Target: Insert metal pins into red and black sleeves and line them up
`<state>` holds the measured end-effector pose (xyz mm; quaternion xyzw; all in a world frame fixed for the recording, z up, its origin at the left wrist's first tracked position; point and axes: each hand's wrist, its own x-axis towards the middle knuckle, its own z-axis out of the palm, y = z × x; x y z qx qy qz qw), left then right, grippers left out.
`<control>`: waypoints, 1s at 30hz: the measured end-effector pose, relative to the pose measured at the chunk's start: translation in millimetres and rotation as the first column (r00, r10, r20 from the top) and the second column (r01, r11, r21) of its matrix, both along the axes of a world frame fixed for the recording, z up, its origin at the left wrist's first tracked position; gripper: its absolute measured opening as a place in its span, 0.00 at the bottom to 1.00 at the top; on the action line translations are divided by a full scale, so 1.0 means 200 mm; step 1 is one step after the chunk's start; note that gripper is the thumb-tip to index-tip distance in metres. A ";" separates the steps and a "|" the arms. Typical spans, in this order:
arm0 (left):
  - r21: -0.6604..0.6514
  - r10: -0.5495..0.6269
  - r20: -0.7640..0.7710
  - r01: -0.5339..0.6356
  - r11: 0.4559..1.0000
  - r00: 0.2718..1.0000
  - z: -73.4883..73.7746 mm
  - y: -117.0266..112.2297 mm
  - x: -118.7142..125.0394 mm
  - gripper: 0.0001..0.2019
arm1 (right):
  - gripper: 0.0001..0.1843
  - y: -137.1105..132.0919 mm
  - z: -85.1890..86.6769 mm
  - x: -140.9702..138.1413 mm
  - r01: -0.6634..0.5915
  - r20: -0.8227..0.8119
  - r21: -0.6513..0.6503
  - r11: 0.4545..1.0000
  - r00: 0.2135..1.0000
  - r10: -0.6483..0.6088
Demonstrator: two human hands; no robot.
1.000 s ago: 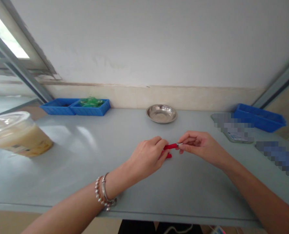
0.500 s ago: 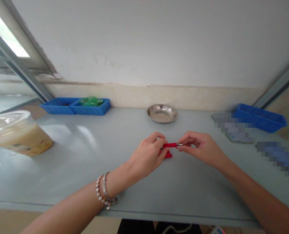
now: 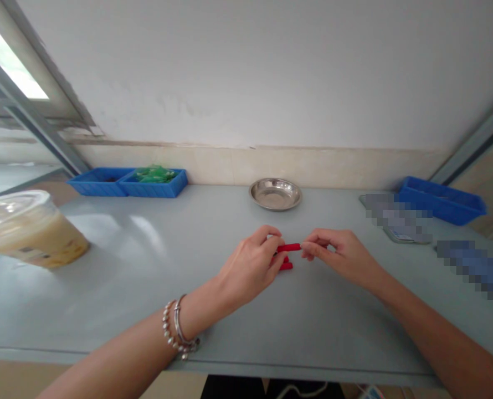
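My left hand (image 3: 250,260) is closed around a slim red pen-like tube (image 3: 290,247), which sticks out to the right from its fingers. Just below, two more red pieces (image 3: 286,266) show partly under the same hand; the fingers cover the rest of them. My right hand (image 3: 333,249) pinches at the tube's right end, thumb and fingertips together. A small silver tip was visible there in the earlier frame; the fingertips now hide that spot. Both hands are low over the grey table (image 3: 238,343).
Behind the hands lies a round metal dish (image 3: 275,200). Blue trays (image 3: 153,188) stand at the back left, one with green pieces, and a blue bin (image 3: 441,200) at the back right. A drink cup (image 3: 34,233) stands left. Blurred flat items (image 3: 408,235) lie right.
My right hand's fingers have rolled and closed over the silver tip at the tube's end, hiding it. My left hand stays nearly in place.
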<state>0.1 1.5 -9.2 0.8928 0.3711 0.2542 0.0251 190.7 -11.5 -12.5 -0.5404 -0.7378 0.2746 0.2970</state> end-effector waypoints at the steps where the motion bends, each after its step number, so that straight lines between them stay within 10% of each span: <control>1: 0.004 -0.001 -0.003 0.001 1.000 1.000 0.00 0.00 0.00 0.08 | 0.18 0.00 0.00 0.00 -0.006 -0.007 -0.006 1.000 1.000 0.006; 30: -0.005 0.016 0.006 -0.016 1.000 1.000 0.00 0.00 0.00 0.08 | 0.17 0.00 0.01 0.01 -0.024 0.136 0.123 0.992 0.991 0.007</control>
